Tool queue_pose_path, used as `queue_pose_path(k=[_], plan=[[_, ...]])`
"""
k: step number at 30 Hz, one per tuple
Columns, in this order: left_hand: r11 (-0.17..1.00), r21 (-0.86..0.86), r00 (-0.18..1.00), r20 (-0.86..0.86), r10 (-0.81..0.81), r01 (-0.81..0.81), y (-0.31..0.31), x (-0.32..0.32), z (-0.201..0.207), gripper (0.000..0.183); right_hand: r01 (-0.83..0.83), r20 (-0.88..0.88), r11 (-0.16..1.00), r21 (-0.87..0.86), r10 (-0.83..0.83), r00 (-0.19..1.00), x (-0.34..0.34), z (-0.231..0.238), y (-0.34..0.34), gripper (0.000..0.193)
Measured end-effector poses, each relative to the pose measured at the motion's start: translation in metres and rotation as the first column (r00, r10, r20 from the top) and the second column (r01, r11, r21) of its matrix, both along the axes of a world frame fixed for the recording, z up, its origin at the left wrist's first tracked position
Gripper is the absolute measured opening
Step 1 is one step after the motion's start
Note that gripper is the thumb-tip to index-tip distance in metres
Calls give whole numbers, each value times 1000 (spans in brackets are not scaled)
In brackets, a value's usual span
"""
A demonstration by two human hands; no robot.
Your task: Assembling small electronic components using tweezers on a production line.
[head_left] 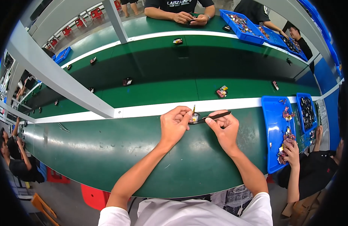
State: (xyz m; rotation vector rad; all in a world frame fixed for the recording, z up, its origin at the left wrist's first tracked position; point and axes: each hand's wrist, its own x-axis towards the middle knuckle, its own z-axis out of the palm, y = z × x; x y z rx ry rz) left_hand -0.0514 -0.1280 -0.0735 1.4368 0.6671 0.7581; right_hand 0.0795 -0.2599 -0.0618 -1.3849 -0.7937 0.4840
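My left hand [175, 126] is closed on a small electronic assembly [195, 117], pinched between thumb and fingers above the green worktable [155, 143]. A yellow strip sticks up from the assembly, and part of it is hidden behind my fingers. In my right hand [224, 130] is a pair of black tweezers [220, 116], gripped between thumb and fingers. The tweezers slant down to the left, and their tips are at the assembly; whether they touch it I cannot tell.
A blue tray [270, 128] with small parts stands at the right, a co-worker's hand [291, 152] in it. Beside it is a blue tray [302, 126] of black parts. Beyond the white rail [155, 110], small assemblies [221, 91] lie along a green belt. A grey post [65, 69] crosses the left.
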Motion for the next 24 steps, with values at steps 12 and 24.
queue_pose_path(k=[12, 24], plan=[[999, -6, 999, 21, -48, 48, -10, 12, 2, 17, 17, -195, 998, -61, -29, 980, 9, 11, -5, 14], [993, 107, 997, 56, -61, 55, -18, 23, -1, 17, -25, -291, 978, -206, -37, 956, 26, 15, -15, 11]])
